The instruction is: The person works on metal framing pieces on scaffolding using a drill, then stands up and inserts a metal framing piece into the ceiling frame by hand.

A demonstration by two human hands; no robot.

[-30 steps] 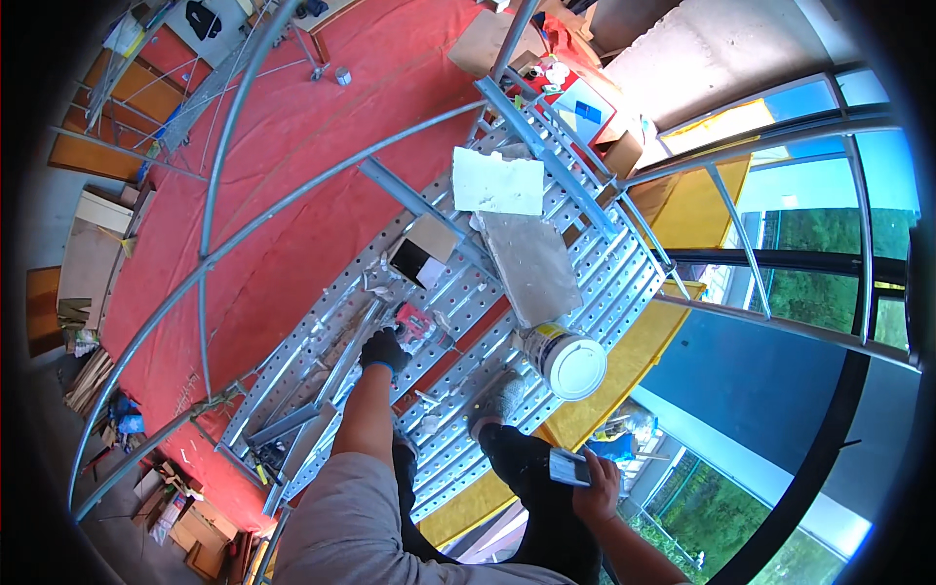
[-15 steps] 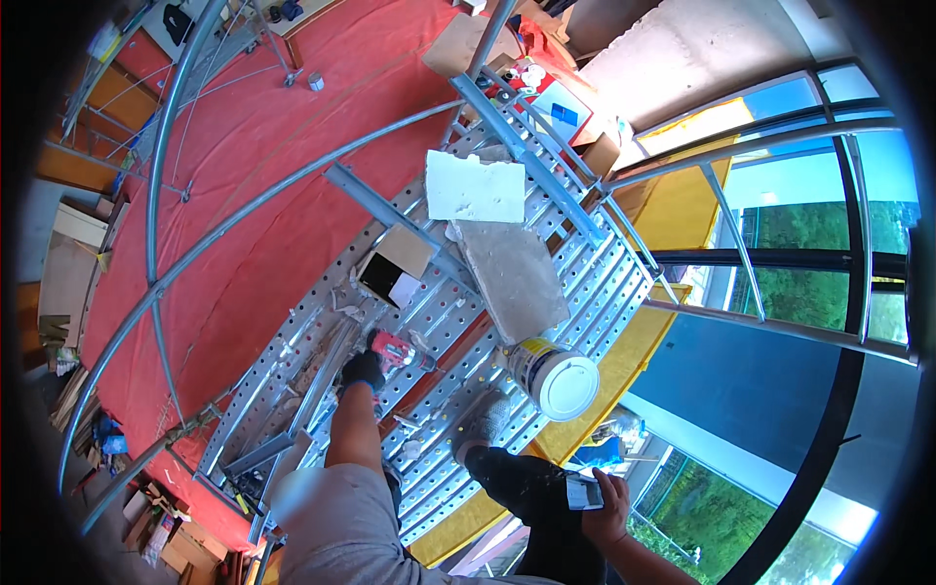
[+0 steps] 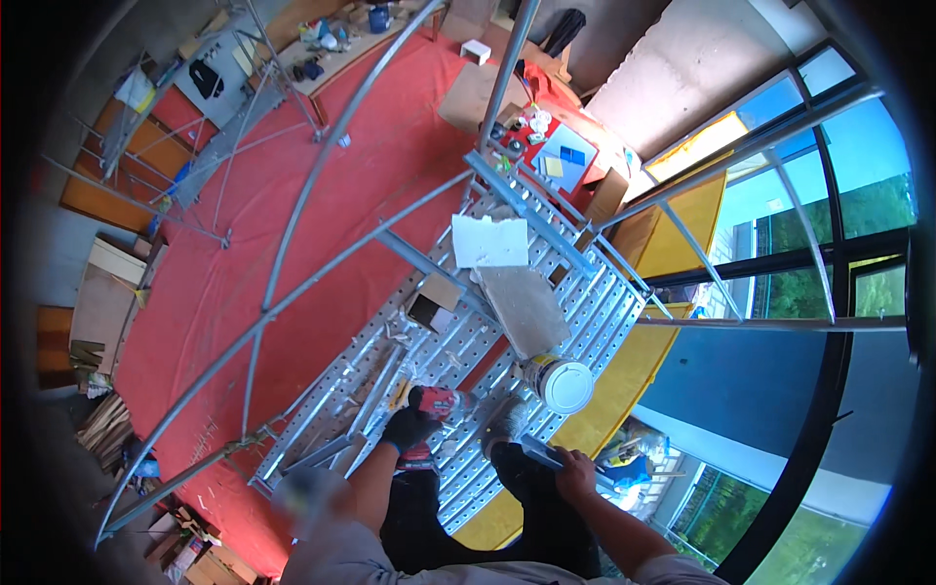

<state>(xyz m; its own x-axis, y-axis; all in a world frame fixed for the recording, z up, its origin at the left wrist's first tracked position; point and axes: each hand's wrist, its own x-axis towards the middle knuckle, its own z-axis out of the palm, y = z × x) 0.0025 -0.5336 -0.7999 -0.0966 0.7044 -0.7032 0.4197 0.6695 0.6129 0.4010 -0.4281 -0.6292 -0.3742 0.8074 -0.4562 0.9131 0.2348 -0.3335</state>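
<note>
My left hand (image 3: 409, 430), in a dark glove, grips a red and black cordless drill (image 3: 441, 401). The drill's chuck points right, over the perforated metal deck near my shoe (image 3: 507, 421). Bare, my right hand (image 3: 575, 474) is closed on a short grey strip (image 3: 539, 450) that looks like metal channel and sticks out to the left, above my knee. A white-lidded bucket (image 3: 565, 387) stands on the deck in front of that hand. Beyond it a grey slab (image 3: 526, 312) and a white board piece (image 3: 490, 242) lie on the deck.
An open cardboard box (image 3: 434, 302) stands on the scaffold deck (image 3: 468, 341). Metal profiles and scraps lie along its left side. Scaffold rails (image 3: 331, 273) cross at the left, above a red floor covering (image 3: 234, 341). Windows and a yellow ledge (image 3: 624, 366) border the right.
My left hand has lifted the drill off the deck and moved it right. My right hand has moved forward and left, with the grey strip turned toward the drill. The view has shifted.
</note>
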